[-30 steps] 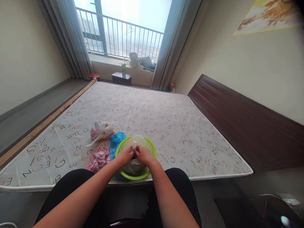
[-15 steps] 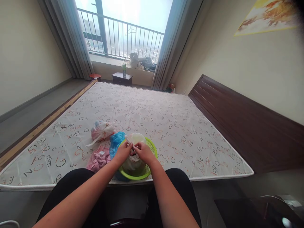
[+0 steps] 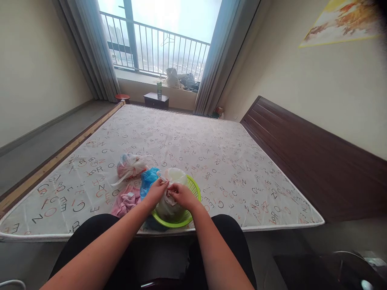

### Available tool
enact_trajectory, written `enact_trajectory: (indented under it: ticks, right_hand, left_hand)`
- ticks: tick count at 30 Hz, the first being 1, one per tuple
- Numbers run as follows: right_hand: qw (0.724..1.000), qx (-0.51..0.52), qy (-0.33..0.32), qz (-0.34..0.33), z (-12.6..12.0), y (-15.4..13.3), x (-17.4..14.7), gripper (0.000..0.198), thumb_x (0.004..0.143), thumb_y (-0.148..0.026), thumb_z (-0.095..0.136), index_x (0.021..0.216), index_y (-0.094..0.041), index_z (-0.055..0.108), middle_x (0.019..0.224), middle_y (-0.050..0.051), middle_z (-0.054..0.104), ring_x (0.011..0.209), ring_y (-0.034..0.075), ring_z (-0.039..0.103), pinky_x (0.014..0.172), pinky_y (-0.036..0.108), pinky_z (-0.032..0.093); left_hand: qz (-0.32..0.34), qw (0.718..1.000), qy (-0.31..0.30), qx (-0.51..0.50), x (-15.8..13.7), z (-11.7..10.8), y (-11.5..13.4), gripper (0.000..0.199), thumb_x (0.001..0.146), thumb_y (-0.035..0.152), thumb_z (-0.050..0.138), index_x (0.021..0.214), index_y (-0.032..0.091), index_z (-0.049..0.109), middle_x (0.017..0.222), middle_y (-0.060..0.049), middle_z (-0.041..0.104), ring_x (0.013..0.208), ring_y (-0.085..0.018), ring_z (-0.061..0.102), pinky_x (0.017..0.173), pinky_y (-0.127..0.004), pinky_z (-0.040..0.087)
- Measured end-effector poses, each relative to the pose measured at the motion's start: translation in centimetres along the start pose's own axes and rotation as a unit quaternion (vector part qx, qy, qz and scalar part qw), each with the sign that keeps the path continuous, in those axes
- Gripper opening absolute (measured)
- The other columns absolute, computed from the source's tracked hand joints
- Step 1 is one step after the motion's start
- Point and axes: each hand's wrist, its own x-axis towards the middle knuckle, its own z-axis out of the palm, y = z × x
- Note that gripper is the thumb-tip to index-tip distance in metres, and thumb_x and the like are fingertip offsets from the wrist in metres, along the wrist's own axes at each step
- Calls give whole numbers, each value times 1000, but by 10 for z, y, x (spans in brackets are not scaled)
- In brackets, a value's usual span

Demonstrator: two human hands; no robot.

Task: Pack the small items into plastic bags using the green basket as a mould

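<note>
A thin white plastic bag (image 3: 171,209) sits inside a lime-green basket (image 3: 196,189) at the near edge of the mattress. My left hand (image 3: 156,191) pinches the bag's upper part on its left side. Close beside it, my right hand (image 3: 181,195) has its fingers closed on the bag near the top opening. Some of the bag's rim (image 3: 175,175) stands up behind my fingers. What the bag contains is hard to make out. Touching the basket's left side is a crumpled blue plastic bag (image 3: 148,181).
Left of the basket lie a pink cloth (image 3: 127,201) and a tied clear bag (image 3: 131,165) with colourful contents. Letters cover the mattress (image 3: 193,137). A dark headboard (image 3: 302,161) stands at right; a small nightstand (image 3: 156,100) is beyond the far edge.
My hands have shifted slightly along the bag's top, and its rim now stands higher and wider behind them. The dark gap between my fingers is less visible.
</note>
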Motion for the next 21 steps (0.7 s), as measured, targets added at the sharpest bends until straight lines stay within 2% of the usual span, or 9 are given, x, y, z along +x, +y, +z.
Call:
enact_trajectory:
  ticks: [2, 5, 10, 12, 15, 17, 18, 19, 21]
  right_hand:
    - [996, -82, -17, -28, 0, 0, -1, 15, 85, -15, 65, 95, -23, 72, 95, 1, 75, 88, 18, 67, 81, 30, 49]
    - [987, -144, -27, -59, 0, -1, -2, 17, 84, -11, 67, 95, -23, 74, 103, 2, 72, 96, 19, 65, 88, 31, 48]
    - [964, -256, 30, -71, -6, -2, -5, 21, 83, -18, 75, 103, -24, 72, 107, 4, 65, 96, 20, 63, 89, 34, 50]
    - [947, -301, 66, -85, -8, -2, -6, 34, 80, -21, 79, 112, -23, 67, 110, 6, 64, 103, 24, 61, 91, 37, 50]
    - [932, -323, 115, -120, -8, -1, -6, 59, 76, -22, 82, 129, -21, 56, 132, 13, 58, 125, 29, 51, 102, 42, 45]
    - [931, -321, 125, -121, -7, 1, -4, 70, 77, -22, 81, 139, -22, 50, 141, 14, 54, 133, 30, 46, 106, 45, 41]
    - [934, -318, 120, -109, -6, 2, -4, 71, 78, -22, 79, 142, -23, 48, 138, 13, 57, 131, 30, 48, 106, 46, 40]
    - [939, -313, 108, -94, -4, 2, -3, 69, 80, -21, 77, 142, -25, 49, 131, 11, 62, 126, 29, 53, 104, 46, 40]
    - [947, -305, 73, -68, -2, 1, -2, 51, 84, -22, 72, 132, -26, 58, 113, 5, 71, 109, 25, 62, 99, 42, 41]
  left_hand:
    - [15, 1000, 2, 22, 1, -1, 1, 49, 63, 58, 76, 87, 18, 64, 74, -2, 72, 68, -21, 69, 64, -30, 53]
    - [32, 998, 4, 53, 2, -3, 4, 50, 65, 60, 73, 90, 18, 65, 76, -4, 74, 77, -24, 71, 71, -33, 54]
    - [33, 997, -40, 59, 0, -3, 12, 50, 67, 58, 76, 95, 18, 65, 78, -6, 75, 75, -25, 72, 69, -35, 57]
    - [32, 996, -68, 49, -2, -3, 14, 52, 70, 59, 75, 100, 18, 63, 79, -5, 75, 70, -24, 71, 65, -35, 56]
    - [79, 988, -98, 87, -5, -3, 16, 45, 78, 56, 68, 102, 19, 63, 85, -5, 76, 74, -22, 71, 69, -34, 56]
    - [136, 969, -106, 176, -9, -4, 19, 34, 82, 50, 64, 97, 19, 66, 88, -5, 76, 81, -22, 70, 74, -33, 55]
    - [159, 954, -111, 229, -12, -4, 21, 29, 84, 46, 63, 93, 19, 67, 87, -5, 75, 82, -22, 68, 75, -32, 53]
    - [176, 937, -118, 279, -15, -5, 22, 25, 85, 42, 61, 91, 19, 68, 86, -4, 75, 81, -21, 67, 74, -31, 52]
    - [199, 902, -136, 358, -21, -6, 25, 19, 85, 34, 59, 92, 19, 69, 81, -4, 73, 75, -21, 65, 71, -30, 49]
